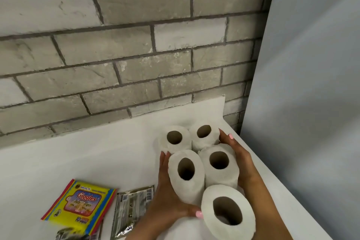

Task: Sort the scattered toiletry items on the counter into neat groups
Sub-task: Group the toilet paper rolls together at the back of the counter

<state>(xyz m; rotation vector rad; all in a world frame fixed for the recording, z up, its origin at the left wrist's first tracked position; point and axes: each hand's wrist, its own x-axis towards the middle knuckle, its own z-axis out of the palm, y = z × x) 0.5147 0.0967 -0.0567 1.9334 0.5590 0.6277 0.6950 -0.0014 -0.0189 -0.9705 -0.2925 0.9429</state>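
Note:
Several white toilet paper rolls stand upright in a tight cluster at the right end of the white counter [97, 161]. Two are at the back [175, 138] [204, 134], two in the middle [186, 173] [219, 163], and the nearest roll [228, 212] is in front. My left hand [165, 197] presses flat against the left side of the middle-left roll, its thumb touching the nearest roll. My right hand [241, 161] lies along the cluster's right side, with fingertips on the back-right roll and palm against the middle-right roll.
A yellow Giggles wipes pack [79, 208] and a silver sachet [132, 212] lie flat to the left of my left forearm. Another silver packet [72, 236] shows at the bottom edge. A brick wall [116, 54] backs the counter. A grey panel [311, 84] stands beyond its right edge.

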